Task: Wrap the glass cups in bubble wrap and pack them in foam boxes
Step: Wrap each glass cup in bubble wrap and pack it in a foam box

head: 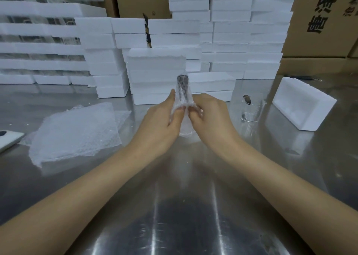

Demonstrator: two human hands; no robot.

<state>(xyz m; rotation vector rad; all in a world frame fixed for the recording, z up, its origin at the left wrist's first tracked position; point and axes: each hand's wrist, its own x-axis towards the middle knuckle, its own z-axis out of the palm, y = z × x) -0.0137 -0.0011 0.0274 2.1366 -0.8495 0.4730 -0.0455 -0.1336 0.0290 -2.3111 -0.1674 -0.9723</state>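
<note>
A cup wrapped in bubble wrap [182, 92] is held upright above the steel table [184, 206], its dark end pointing up. My left hand [162, 127] grips the wrap from the left. My right hand [211, 117] pinches the wrap's loose edge from the right. A bare glass cup [250, 109] stands on the table to the right of my hands. An open foam box [304, 103] lies tilted at the far right. Loose bubble wrap sheets [75, 132] lie flat on the left.
Stacks of white foam boxes [157, 72] stand across the back of the table, directly behind my hands. Cardboard cartons [319, 22] rise behind them at right. A flat white object [9, 139] lies at the left edge.
</note>
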